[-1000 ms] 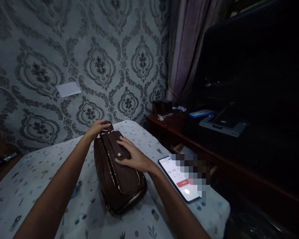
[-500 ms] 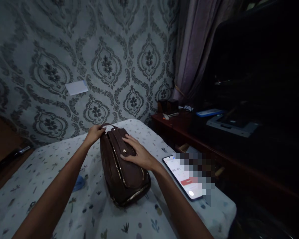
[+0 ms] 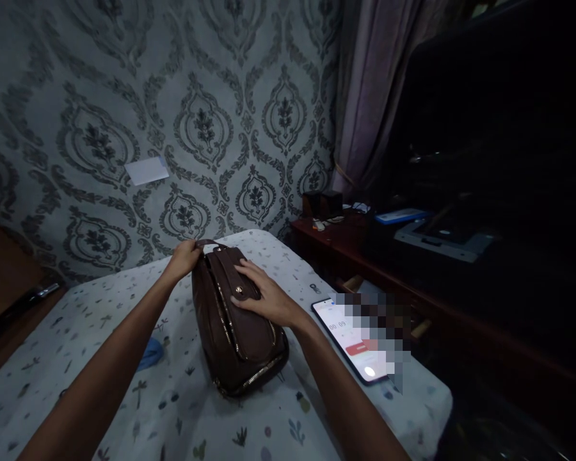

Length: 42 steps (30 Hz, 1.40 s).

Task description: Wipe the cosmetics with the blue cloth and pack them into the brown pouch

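A brown leather bag point(image 3: 210, 333) with gold zippers and a round gold stud lies on the patterned sheet in front of me. My left hand point(image 3: 186, 257) is closed at the bag's far left corner, beside the strap point(image 3: 211, 243); its fingertips are partly hidden, and I cannot tell whether they pinch the bag's edge or a zipper end. My right hand point(image 3: 266, 298) lies on top of the bag near the stud, its thumb and fingers spread. A long zipper runs along the bag's top, left of the right hand.
A lit phone point(image 3: 350, 339) showing a timer lies right of the bag, partly blurred out. Something blue point(image 3: 151, 353) sits behind my left forearm. A dark red desk point(image 3: 326, 237) with a partly pulled-out drawer stands along the right; the bed sheet point(image 3: 240, 435) spreads beneath everything.
Both hands keep their places on the bag. The whole view has shifted very slightly; nothing else has visibly changed.
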### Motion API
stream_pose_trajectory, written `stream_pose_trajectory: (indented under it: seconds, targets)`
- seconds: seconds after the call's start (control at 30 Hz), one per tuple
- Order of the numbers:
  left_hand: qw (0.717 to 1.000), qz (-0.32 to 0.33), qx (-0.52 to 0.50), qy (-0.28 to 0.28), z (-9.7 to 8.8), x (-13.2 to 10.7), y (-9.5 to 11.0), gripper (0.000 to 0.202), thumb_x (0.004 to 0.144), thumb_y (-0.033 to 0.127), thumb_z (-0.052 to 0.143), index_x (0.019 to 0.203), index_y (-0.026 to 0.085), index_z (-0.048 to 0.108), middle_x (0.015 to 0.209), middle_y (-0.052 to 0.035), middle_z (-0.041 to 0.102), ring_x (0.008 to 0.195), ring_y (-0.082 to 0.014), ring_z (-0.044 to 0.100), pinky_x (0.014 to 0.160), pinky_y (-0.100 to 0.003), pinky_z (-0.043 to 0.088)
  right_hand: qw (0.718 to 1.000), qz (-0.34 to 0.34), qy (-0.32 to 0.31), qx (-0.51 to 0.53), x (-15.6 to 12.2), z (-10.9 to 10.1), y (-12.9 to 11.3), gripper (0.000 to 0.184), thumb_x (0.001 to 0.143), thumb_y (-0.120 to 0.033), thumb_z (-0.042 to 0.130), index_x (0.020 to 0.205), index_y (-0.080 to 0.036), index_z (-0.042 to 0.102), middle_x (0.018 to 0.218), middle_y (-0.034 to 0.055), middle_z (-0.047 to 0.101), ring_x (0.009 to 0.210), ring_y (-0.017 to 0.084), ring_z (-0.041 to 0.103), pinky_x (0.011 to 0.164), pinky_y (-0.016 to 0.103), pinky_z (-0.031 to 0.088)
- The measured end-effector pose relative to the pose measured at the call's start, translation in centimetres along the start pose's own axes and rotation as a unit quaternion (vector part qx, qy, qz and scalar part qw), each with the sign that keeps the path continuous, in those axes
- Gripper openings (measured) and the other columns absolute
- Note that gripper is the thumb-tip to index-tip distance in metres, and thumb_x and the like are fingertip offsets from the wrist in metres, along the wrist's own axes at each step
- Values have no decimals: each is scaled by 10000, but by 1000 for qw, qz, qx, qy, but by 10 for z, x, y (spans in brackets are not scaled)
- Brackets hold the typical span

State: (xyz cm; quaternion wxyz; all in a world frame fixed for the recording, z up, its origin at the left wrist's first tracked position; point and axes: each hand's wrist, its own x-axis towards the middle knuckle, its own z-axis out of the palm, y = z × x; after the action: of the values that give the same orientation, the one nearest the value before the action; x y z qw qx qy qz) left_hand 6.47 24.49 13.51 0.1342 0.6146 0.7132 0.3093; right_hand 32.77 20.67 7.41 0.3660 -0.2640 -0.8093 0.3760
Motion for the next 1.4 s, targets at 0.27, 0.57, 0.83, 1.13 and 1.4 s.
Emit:
stream_pose_trajectory:
  seconds: [0.27, 0.57, 0.83, 1.13, 1.4]
  targets:
    - [993, 66, 95, 21, -9, -16, 17, 121, 894, 245, 596, 844, 166, 673, 879, -33, 679, 935, -214, 633, 860, -363, 487, 1000, -8, -11, 9, -2, -1, 1, 717, 782, -477, 744, 1422, -227, 536, 1623, 126, 328, 1532, 270, 228, 1249, 495, 173]
    - [989, 112, 97, 9, -4, 5, 41, 149, 772, 260, 637, 875, 181, 710, 742, 0, 662, 777, -205, 608, 693, -288, 420, 1000, -14, -18, -7, -2, -2, 1, 723, 800, -492, 724, 1437, -215, 525, 1623, 133, 324, 1536, 283, 213, 1249, 519, 174]
    - [991, 90, 96, 0, 20, 18, 56, 283, 921, 425, 633, 922, 143, 658, 922, -23, 677, 829, -169, 643, 782, -364, 536, 999, -18, -8, -40, -6, -1, -4, 725, 811, -482, 718, 1450, -201, 522, 1613, 142, 342, 1528, 300, 235, 1242, 529, 209]
    - [988, 143, 53, 14, 15, -12, 68, 271, 813, 400, 595, 741, 164, 709, 593, 19, 589, 658, -161, 536, 599, -266, 353, 997, -10, -12, -74, -6, -4, -14, 713, 840, -481, 678, 1456, -158, 518, 1597, 150, 366, 1518, 311, 260, 1238, 532, 223]
    - [981, 181, 71, -2, 0, -37, 62, 290, 832, 407, 549, 925, 186, 713, 882, -33, 735, 842, -212, 639, 779, -292, 473, 996, -32, 14, -85, -9, -2, -13, 649, 871, -455, 656, 1442, -174, 534, 1579, 149, 401, 1499, 307, 310, 1228, 529, 253]
